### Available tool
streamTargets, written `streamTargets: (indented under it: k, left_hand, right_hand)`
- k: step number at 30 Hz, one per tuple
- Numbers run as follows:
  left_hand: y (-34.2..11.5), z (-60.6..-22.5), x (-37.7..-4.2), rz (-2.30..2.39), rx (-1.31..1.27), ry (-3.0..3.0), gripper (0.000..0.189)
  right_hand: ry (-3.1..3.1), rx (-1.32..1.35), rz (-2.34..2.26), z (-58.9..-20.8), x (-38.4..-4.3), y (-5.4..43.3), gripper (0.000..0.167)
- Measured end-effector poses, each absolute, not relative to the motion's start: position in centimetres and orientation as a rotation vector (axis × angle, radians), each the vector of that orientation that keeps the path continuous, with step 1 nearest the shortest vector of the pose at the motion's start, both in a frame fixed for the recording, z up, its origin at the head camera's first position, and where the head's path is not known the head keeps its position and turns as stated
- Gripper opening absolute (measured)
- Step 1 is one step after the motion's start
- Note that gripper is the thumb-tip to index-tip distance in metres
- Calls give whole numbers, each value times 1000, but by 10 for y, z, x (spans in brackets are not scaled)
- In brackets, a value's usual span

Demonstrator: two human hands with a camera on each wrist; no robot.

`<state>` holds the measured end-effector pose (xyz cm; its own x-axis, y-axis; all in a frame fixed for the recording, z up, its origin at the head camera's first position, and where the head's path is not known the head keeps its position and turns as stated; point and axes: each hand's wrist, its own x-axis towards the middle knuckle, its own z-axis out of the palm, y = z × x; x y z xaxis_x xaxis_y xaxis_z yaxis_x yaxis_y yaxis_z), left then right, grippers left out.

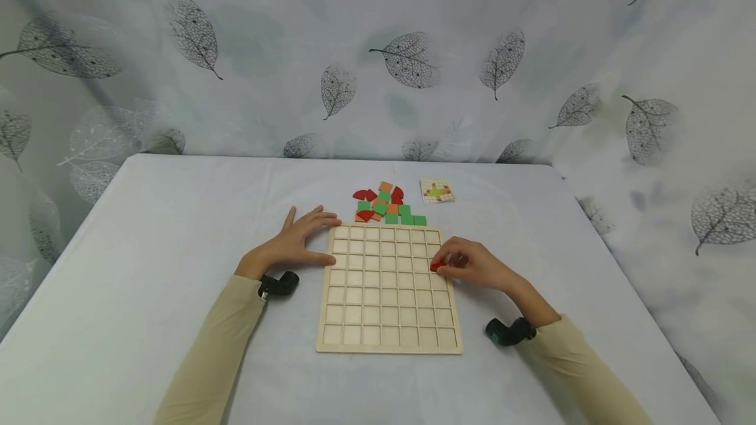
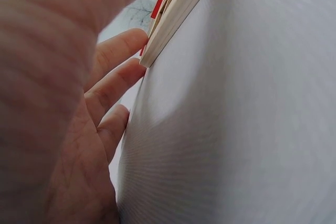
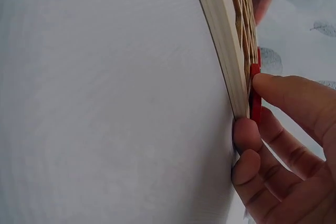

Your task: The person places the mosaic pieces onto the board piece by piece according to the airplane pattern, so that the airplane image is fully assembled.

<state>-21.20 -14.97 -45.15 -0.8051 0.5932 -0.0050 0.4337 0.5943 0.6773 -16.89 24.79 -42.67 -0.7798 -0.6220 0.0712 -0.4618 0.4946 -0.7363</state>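
The left sleeve (image 1: 215, 353) is long, plain khaki, lightly creased. Just beyond the left sleeve sits a black wrist device (image 1: 282, 284), smooth and rounded at its end, with a small silvery bit. Well to the right of the left sleeve come a matching right sleeve (image 1: 590, 372) and another black device (image 1: 506, 334), bent like an elbow, bearing a faint greenish mark.

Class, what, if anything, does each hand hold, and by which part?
Right hand: red tile, thumb on its near edge, opposite contact hidden. Left hand: nothing, only touching the wooden grid board's left edge.
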Motion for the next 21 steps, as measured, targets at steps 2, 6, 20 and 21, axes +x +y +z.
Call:
streamTargets:
  k: [2, 6, 20, 21]
  left_hand:
    - [-151, -452, -213, 1012, 853, 2597, 77]
    - [-152, -453, -213, 1002, 851, 2600, 78]
    - [-149, -452, -213, 1013, 840, 2597, 76]
    - [-149, -451, -212, 1012, 842, 2597, 76]
  right_hand:
    - [2525, -949, -1161, -425, -170, 247, 15]
    - [2520, -938, -1163, -423, -170, 246, 14]
    - [2614, -826, -1166, -430, -168, 245, 18]
    - [2629, -801, -1156, -431, -168, 244, 20]
